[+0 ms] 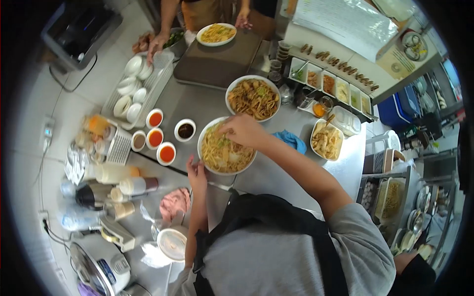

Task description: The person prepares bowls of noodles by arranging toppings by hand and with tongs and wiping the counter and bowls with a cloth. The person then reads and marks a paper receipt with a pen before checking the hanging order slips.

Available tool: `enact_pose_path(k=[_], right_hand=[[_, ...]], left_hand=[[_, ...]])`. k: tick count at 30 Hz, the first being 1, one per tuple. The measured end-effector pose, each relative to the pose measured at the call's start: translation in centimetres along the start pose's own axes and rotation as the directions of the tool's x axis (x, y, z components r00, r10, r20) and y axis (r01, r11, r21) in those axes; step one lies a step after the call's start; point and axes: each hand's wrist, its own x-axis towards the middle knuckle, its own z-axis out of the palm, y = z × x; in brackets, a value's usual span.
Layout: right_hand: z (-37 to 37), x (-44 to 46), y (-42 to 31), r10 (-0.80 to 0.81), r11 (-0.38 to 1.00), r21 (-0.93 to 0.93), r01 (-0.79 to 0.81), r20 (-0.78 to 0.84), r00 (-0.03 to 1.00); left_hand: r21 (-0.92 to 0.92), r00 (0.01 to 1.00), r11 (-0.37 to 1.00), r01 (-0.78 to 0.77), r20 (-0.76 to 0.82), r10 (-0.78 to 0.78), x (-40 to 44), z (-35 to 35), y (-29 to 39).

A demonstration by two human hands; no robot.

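A white bowl of pale noodles [219, 154] with cabbage and green bits on top sits on the steel counter before me. Over its upper part is my right hand [241, 131], fingers bent down and pinched together at the food; what they hold is hidden. My left hand [197, 172] is beside the bowl's left rim, its fingers apart and nothing visible in it; whether it touches the rim I cannot tell. Just beyond stands a second white bowl of darker brown noodles [253, 97]. Near the left hand are small cups of red sauce [166, 154] and a cup of dark sauce [185, 130].
Across the counter, a person's hands [157, 47] are near a basket of white dishes [129, 93] and a noodle plate [216, 34] on a dark flat top [217, 64]. Topping trays [328, 84], a blue cloth [290, 141] and a tub of pale pieces [327, 140] are right; squeeze bottles [138, 185] left.
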Motion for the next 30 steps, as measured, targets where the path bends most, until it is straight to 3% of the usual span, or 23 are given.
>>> enact_pose_path(k=[2, 3, 4, 6, 7, 8, 10, 11, 14, 15, 17, 19, 23, 26, 29, 30], right_hand=[[-5.7, 0.0, 1.7, 0.179, 0.984, 0.039, -0.176, -0.121, 0.976], [-9.3, 0.3, 3.2, 0.384, 0.919, -0.03, -0.393, -0.157, 0.91], [-10.6, -0.1, 9.8, 0.381, 0.914, -0.022, -0.405, -0.297, 0.876], [-16.4, -0.9, 17.0, 0.503, 0.749, -0.275, -0.603, -0.358, 0.787], [-18.5, -0.6, 20.1, 0.585, 0.597, -0.584, -0.55, -0.153, 0.797], [-20.1, -0.4, 22.6, 0.69, 0.424, -0.826, -0.37, 0.03, 0.723], [-19.7, -1.2, 28.5, 0.726, 0.47, -0.767, -0.437, 0.054, 0.686], [-19.0, -1.4, 31.0, 0.739, 0.493, -0.734, -0.467, 0.07, 0.67], [-17.3, -2.0, 34.7, 0.707, 0.539, -0.691, -0.483, 0.059, 0.705], [-17.0, -1.1, 33.7, 0.777, 0.496, -0.716, -0.491, 0.115, 0.618], [-16.5, -1.0, 34.9, 0.738, 0.531, -0.673, -0.515, 0.069, 0.671], [-15.6, -2.1, 36.0, 0.688, 0.562, -0.66, -0.499, 0.039, 0.724], [-16.0, -1.2, 36.5, 0.788, 0.513, -0.751, -0.416, 0.22, 0.575], [-16.5, -0.4, 33.9, 0.804, 0.482, -0.759, -0.438, 0.183, 0.566], [-15.8, -1.0, 37.0, 0.771, 0.452, -0.829, -0.329, 0.179, 0.611], [-16.2, -1.0, 35.8, 0.776, 0.483, -0.785, -0.389, 0.177, 0.606]], left_hand=[[0.048, 1.0, 0.999, -0.007, 0.014, 0.006, 0.0, 0.0, -0.1], [0.072, 1.0, 0.997, -0.008, 0.016, 0.007, 0.0, 0.0, -0.1], [0.167, 0.996, 0.981, -0.094, 0.014, 0.093, 0.0, -0.3, -0.1], [0.351, 0.963, 0.899, -0.262, 0.032, 0.268, 1.0, -0.8, 0.2], [0.385, 0.968, 0.891, -0.241, 0.029, 0.25, 1.8, -0.6, 1.7], [0.408, 0.941, 0.851, -0.332, 0.09, 0.325, 2.4, 0.3, 4.0], [0.44, 0.864, 0.745, -0.502, 0.207, 0.459, 4.9, 3.4, 9.1], [0.347, 0.883, 0.815, -0.463, 0.259, 0.392, 6.6, 5.4, 10.4], [0.479, 0.858, 0.761, -0.438, 0.475, 0.195, 12.8, 11.1, 10.3], [0.539, 0.853, 0.731, -0.419, 0.51, 0.112, 14.8, 13.0, 9.4], [0.488, 0.864, 0.799, -0.352, 0.498, 0.077, 17.1, 16.0, 7.3], [0.519, 0.845, 0.739, -0.43, 0.52, 0.127, 17.3, 17.3, 8.4], [0.551, 0.86, 0.716, -0.43, 0.491, 0.139, 16.1, 16.7, 8.8], [0.508, 0.887, 0.786, -0.353, 0.448, 0.11, 15.3, 13.3, 8.5], [0.421, 0.92, 0.856, -0.3, 0.364, 0.143, 13.0, 8.7, 8.8], [0.382, 0.934, 0.884, -0.269, 0.329, 0.142, 12.0, 7.2, 9.2]])
